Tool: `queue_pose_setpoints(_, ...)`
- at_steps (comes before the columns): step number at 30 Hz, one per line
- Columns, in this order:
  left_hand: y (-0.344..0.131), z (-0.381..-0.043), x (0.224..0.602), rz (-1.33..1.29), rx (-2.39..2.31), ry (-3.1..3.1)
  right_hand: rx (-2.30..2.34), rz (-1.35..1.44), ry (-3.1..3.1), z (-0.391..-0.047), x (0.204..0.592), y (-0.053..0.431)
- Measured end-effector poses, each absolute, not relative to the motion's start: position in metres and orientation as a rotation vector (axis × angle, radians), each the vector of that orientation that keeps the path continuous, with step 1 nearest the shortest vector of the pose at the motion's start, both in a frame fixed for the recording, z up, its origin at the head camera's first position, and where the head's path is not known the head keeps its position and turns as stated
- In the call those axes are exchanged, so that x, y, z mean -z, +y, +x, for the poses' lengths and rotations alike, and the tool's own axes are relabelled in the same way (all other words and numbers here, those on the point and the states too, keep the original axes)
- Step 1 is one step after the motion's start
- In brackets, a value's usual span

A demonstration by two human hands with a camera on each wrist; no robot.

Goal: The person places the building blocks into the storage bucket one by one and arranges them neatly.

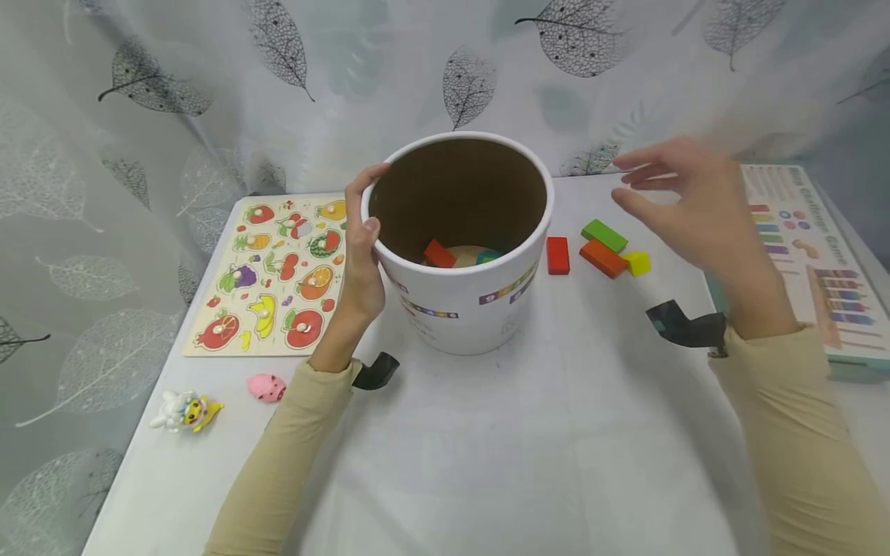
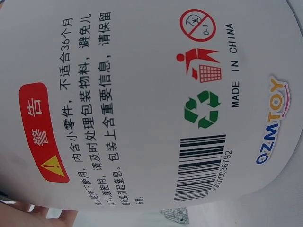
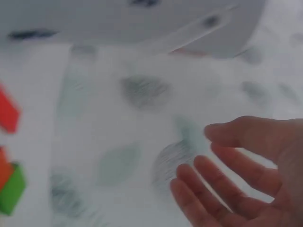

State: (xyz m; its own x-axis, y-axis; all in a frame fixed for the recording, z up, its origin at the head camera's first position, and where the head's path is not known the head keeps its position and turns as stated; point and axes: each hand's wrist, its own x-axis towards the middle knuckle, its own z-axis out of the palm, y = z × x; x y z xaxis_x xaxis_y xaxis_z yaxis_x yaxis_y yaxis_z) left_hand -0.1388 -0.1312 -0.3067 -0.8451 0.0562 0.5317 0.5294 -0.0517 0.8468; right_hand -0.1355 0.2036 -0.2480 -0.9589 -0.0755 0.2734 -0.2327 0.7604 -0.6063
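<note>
A tall white bucket (image 1: 464, 316) stands in the middle of the table, its mouth tilted toward the head camera. My left hand (image 1: 363, 255) grips its rim on the left side, thumb outside the near edge. Inside at the bottom show a red-orange block (image 1: 439, 254) and a blue-green piece (image 1: 487, 256). My right hand (image 1: 695, 205) hovers in the air right of the bucket, fingers apart and nothing between them. Below and left of it lie a red block (image 1: 558, 255), a green block (image 1: 604, 235), an orange block (image 1: 602, 259) and a yellow block (image 1: 637, 263).
A wooden fruit puzzle board (image 1: 271, 278) lies left of the bucket. Nearer, a pink pig toy (image 1: 266, 388) and a white-and-yellow figurine (image 1: 186, 411) rest on the table. A flat game box (image 1: 820, 262) is at the right, partly behind my right arm. Leaf-patterned curtain (image 1: 389, 69) hangs behind.
</note>
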Motion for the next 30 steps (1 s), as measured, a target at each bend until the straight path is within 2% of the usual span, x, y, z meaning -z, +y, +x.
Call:
queue_pose_setpoints(6, -0.132, -0.139, 0.308, -0.625, 1.967, -1.886, -0.930, 0.105, -3.096, -0.159, 0.301, 0.229)
queue_pose_setpoints(11, -0.131, -0.138, 0.308, -0.634, 1.978, -1.875, -0.901, 0.086, -3.312, -0.167, 0.324, 0.244)
queue_pose_setpoints(24, -0.130, -0.139, 0.306, -0.639, 1.981, -1.883, -0.886, -0.102, -3.387, -0.166, 0.342, 0.257)
queue_pose_setpoints(30, -0.131, -0.138, 0.306, -0.641, 1.992, -1.871, -0.854, -0.106, -3.351, -0.163, 0.345, 0.256)
